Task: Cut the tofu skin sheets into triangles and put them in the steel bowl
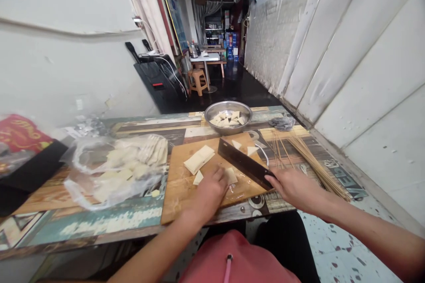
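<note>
My right hand point(288, 184) grips the handle of a dark, broad-bladed cleaver point(244, 162). The blade lies slanted over the wooden cutting board point(179, 203), its tip pointing away to the left. With fingers curled, my left hand point(212, 188) presses on a pale square tofu slice point(231, 176), partly covering it. Behind that hand sits a stack of tofu slices point(199, 159), and a small triangular piece point(198, 178) lies in front of the stack. Two more cut triangles point(252, 150) rest beyond the blade. A steel bowl point(228, 131) behind the board holds several triangles.
On the left, an open plastic bag point(79, 190) holds more pale slices point(149, 150). Thin bamboo skewers point(315, 163) lie right of the board, with a crumpled grey bag point(282, 123) behind them. A red package point(23, 135) is at the far left.
</note>
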{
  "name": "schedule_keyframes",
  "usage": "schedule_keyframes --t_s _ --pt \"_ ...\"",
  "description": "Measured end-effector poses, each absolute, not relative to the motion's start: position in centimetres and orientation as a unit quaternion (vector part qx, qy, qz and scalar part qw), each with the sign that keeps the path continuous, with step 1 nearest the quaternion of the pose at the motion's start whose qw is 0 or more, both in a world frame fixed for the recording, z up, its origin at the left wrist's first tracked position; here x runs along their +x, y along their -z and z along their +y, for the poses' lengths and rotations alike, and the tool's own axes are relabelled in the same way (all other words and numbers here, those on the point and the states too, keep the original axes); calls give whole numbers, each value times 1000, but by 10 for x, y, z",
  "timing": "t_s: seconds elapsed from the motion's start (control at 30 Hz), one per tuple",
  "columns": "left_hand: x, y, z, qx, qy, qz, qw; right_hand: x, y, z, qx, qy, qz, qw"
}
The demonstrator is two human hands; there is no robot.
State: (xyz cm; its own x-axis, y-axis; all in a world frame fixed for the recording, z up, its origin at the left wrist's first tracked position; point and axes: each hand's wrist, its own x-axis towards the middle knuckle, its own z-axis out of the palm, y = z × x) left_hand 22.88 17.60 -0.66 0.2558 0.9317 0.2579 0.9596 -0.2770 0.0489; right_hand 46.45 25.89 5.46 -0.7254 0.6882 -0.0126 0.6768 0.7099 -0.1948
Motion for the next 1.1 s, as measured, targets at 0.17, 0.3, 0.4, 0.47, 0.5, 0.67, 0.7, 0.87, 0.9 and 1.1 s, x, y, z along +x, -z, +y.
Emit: schedule_keyframes --t_s 0.17,0.3,0.4,0.47,0.5,0.67,0.7,0.87,0.9,1.1 --pt "235 41 152 -776 155 -565 234 468 -57 254 -331 -94 -939 -2" --pt "235 43 152 -770 153 -565 253 468 -64 255 -328 -99 -939 -37" --pt "235 42 153 -773 156 -564 244 467 -71 256 -335 -101 -935 -53" --pt "234 42 154 -772 167 -563 243 466 -74 255 -333 -98 -936 -58" --pt "234 42 154 -771 172 -562 245 466 -76 255 -330 -98 -937 -58" --pt "235 42 153 -771 176 -561 245 465 -78 256 -321 -88 -941 -62" --pt "235 42 153 -772 173 -564 238 465 -78 256 -321 -85 -941 -64" --pt "234 44 153 -775 157 -578 203 459 -75 257 -309 -83 -945 -70" --pt "234 44 153 -775 155 -579 200 456 -74 257 -310 -81 -944 -75" --pt "228 40 151 -784 152 -574 183 442 -58 259 -331 -99 -938 -38"
